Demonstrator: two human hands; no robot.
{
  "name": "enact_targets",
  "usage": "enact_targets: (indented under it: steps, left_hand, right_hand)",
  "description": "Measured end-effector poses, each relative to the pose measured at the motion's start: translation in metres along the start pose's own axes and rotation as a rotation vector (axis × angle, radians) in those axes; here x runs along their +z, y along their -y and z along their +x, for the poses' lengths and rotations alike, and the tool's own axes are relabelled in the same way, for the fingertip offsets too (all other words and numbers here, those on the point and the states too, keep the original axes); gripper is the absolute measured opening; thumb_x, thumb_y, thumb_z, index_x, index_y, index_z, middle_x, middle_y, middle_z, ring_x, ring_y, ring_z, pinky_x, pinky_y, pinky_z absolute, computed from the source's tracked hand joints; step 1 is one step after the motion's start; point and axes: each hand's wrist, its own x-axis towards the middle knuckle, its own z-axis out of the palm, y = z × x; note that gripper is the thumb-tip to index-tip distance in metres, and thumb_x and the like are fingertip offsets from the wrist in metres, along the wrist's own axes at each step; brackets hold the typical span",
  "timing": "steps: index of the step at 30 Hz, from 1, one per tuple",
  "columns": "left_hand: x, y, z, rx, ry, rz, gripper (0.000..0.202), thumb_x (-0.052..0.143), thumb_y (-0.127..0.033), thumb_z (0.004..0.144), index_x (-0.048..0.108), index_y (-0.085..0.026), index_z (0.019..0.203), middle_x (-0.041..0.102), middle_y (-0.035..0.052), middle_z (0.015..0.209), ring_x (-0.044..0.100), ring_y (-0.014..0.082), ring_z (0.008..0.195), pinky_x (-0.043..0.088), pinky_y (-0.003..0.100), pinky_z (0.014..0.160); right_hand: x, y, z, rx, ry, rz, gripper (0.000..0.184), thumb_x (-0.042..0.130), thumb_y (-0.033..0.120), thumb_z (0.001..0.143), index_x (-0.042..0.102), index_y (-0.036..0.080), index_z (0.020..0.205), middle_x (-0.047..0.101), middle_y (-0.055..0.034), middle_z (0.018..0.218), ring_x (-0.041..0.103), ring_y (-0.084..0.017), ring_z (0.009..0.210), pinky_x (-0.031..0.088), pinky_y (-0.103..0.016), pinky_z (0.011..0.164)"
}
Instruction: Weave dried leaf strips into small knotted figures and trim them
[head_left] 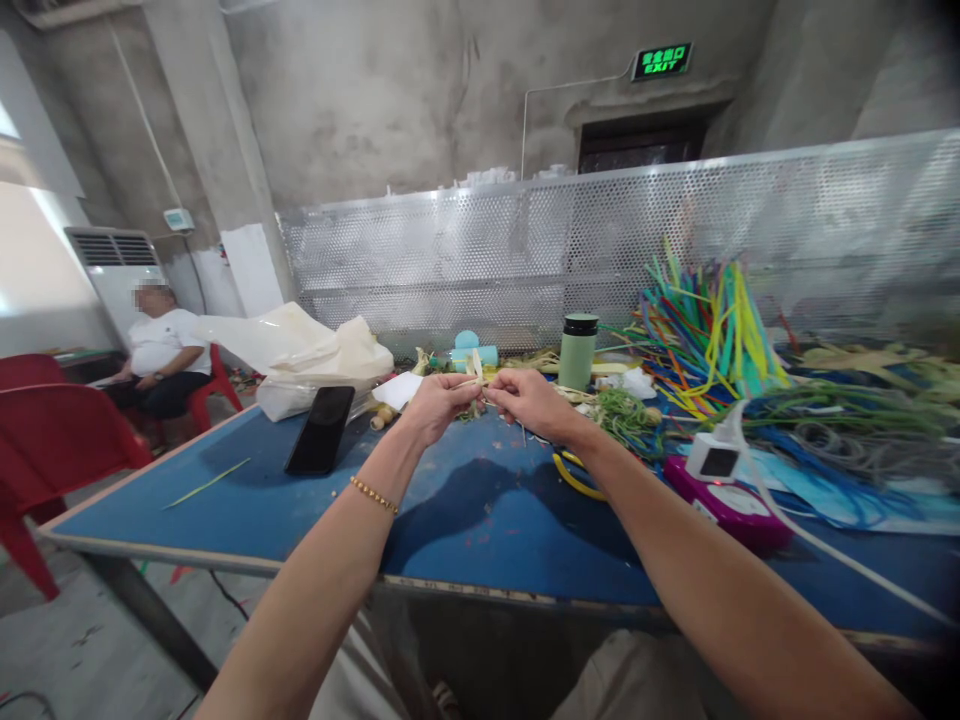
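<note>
Above the middle of the blue table (450,540), my left hand (441,405) and my right hand (534,402) meet, fingers closed in a pinch. Between them is a small piece of pale, husk-like strips (477,366), with a few ends sticking up. My fingertips cover part of it, so its exact shape is hidden. Below my right wrist lies a yellow handle (576,478), partly covered by my arm. A small round tan object (381,418) rests to the left of my left hand.
A black phone (321,430) leans near white plastic bags (315,355). Beyond my right hand stand a green tumbler (577,352) and a colourful bundle of strips (712,330). A purple power block (731,510) with a white charger (712,457) and cable sits right. A seated person (169,345) is far left.
</note>
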Motion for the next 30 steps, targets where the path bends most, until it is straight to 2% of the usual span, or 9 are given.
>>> enact_targets:
  steps: [4,11,23,30]
  left_hand:
    - [0.003,0.002,0.000,0.042,-0.012,0.000,0.023,0.082,-0.029,0.063,0.073,-0.010,0.071,0.064,0.0057,0.065,0.053,0.0111,0.061,0.039,0.026,0.063]
    - [0.005,0.007,0.001,0.023,-0.065,-0.037,0.019,0.079,-0.024,0.064,0.072,-0.009,0.072,0.063,0.0057,0.065,0.053,0.0104,0.059,0.039,0.026,0.062]
    - [0.011,0.002,-0.003,0.010,-0.079,-0.067,0.017,0.077,-0.018,0.065,0.065,-0.009,0.059,0.059,0.0037,0.057,0.052,0.0096,0.054,0.038,0.025,0.058]
    - [0.008,0.007,0.001,-0.019,-0.114,-0.037,0.013,0.079,-0.017,0.061,0.069,-0.009,0.064,0.061,0.0035,0.059,0.051,0.0085,0.054,0.034,0.023,0.055]
  right_hand:
    - [-0.001,0.000,0.000,-0.020,0.025,0.028,0.020,0.054,0.032,0.084,0.055,0.018,0.070,0.055,0.0020,0.055,0.051,-0.012,0.048,0.037,-0.024,0.050]
    - [-0.002,0.002,0.000,-0.070,0.045,-0.059,0.017,0.053,0.028,0.084,0.058,0.017,0.071,0.055,0.0018,0.057,0.050,-0.011,0.051,0.037,-0.024,0.053]
    - [-0.003,0.003,-0.001,-0.048,0.101,-0.075,0.014,0.051,0.022,0.085,0.059,0.015,0.077,0.054,0.0015,0.059,0.049,-0.011,0.052,0.035,-0.024,0.054]
    - [0.001,-0.001,0.002,-0.152,0.078,-0.256,0.011,0.054,0.013,0.081,0.062,0.014,0.073,0.056,-0.0003,0.064,0.047,-0.011,0.059,0.032,-0.025,0.060]
